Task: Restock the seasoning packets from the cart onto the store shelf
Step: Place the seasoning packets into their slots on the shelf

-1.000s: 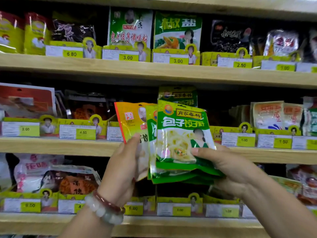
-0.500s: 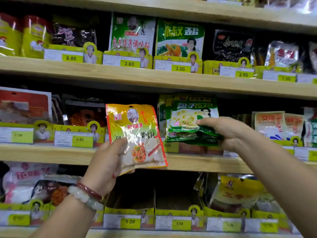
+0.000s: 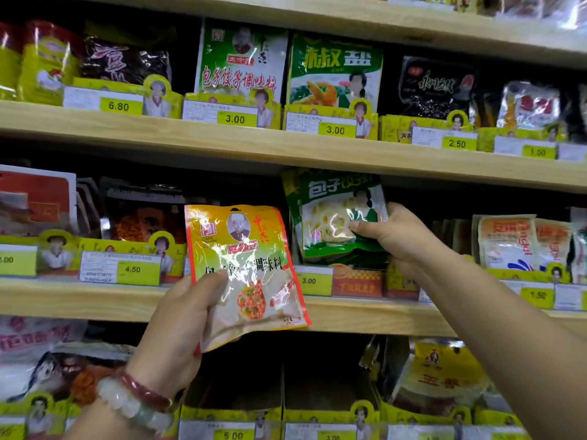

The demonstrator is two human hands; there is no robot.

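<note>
My left hand (image 3: 178, 325) grips an orange and yellow seasoning packet (image 3: 244, 265) by its lower left corner and holds it upright in front of the middle shelf (image 3: 365, 315). My right hand (image 3: 390, 236) pinches a stack of green seasoning packets (image 3: 330, 217) by the right side. That stack stands inside the middle shelf's compartment, above a 3.00 price tag (image 3: 313, 281). The cart is not in view.
Three wooden shelves hold rows of packets in yellow display boxes with price tags. The top shelf (image 3: 286, 147) carries green packets (image 3: 333, 74) right above my hands. On the bottom shelf, the boxes (image 3: 279, 385) below my hands look dark inside.
The green stack has gone deeper into the middle shelf compartment with my right hand. My left hand has kept the orange packet in front of the shelf.
</note>
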